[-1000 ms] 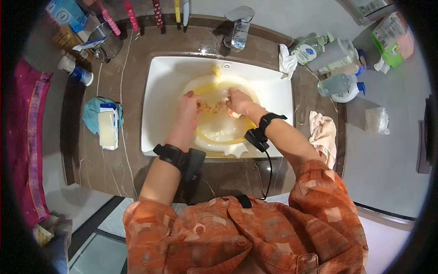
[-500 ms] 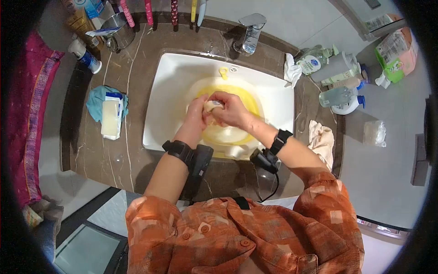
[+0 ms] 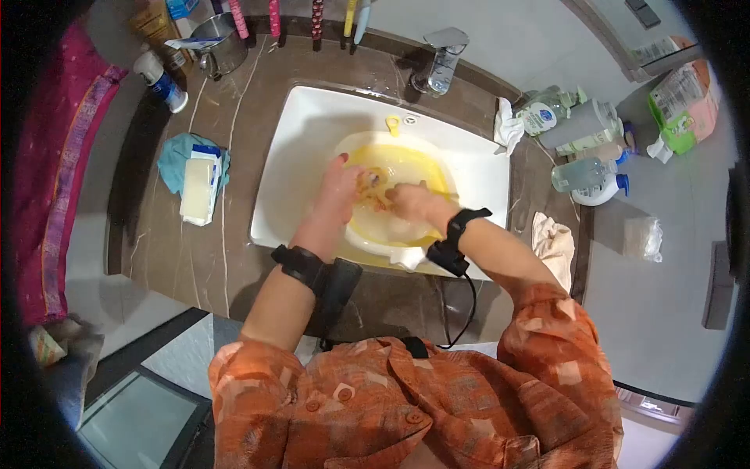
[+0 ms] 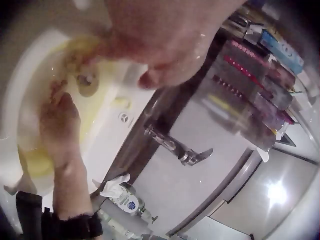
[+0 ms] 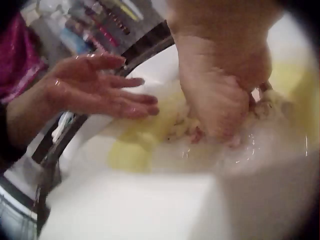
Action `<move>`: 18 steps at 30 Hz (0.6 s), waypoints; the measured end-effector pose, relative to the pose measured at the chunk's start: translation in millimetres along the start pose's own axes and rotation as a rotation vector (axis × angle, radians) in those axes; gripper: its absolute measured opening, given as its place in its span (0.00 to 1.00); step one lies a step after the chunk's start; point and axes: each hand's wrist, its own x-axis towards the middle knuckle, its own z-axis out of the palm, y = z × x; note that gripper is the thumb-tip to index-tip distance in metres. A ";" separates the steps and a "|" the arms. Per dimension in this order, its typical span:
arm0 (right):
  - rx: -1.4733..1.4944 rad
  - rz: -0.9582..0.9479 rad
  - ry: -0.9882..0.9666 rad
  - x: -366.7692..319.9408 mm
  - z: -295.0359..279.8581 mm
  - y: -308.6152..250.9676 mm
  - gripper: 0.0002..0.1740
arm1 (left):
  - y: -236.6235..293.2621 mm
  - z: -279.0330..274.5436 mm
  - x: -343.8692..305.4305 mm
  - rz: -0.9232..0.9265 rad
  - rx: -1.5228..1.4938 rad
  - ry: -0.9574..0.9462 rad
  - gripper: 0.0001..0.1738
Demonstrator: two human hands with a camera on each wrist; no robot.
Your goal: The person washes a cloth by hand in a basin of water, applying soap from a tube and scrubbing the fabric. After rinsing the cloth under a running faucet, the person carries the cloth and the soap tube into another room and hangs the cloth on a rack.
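A wet, pale cloth with small reddish and yellow patterning lies in the water of a white and yellow basin. My right hand is down in the basin, its fingers curled on the cloth, as the right wrist view shows; the fingertips are partly hidden by the hand itself. My left hand hovers over the basin's left side, wet, fingers straight and spread, holding nothing. In the left wrist view, the right hand reaches into the cloudy water beside the patterned cloth.
The basin sits in a white sink below a chrome faucet. Pump bottles and a beige cloth line the right side. On the left are a soap bar on a teal cloth and a metal cup.
Half a second ago both hands were together, holding the cloth over the basin. Now they are apart: the left has moved left and opened, the right is lower with the cloth.
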 end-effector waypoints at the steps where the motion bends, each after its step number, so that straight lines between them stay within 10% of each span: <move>1: -0.002 -0.004 -0.002 -1.7 -15.3 0.8 0.18 | 2.2 3.3 -8.9 -0.020 0.001 -0.027 0.34; 5: 0.113 0.231 0.062 0.7 -42.6 -0.4 0.11 | 2.7 3.7 -10.5 -0.082 0.135 -0.096 0.40; 7: 0.402 -0.208 0.489 -12.7 -51.8 -11.7 0.13 | 7.4 8.2 -18.5 -0.012 0.155 -0.168 0.42; 11: 1.707 -0.230 0.210 -47.2 -75.1 -27.8 0.13 | 1.8 7.4 -12.8 0.227 0.264 -0.339 0.44; 18: 2.340 -0.251 0.217 -53.2 -59.0 -33.1 0.17 | 21.3 22.9 -36.4 0.185 0.211 -0.514 0.32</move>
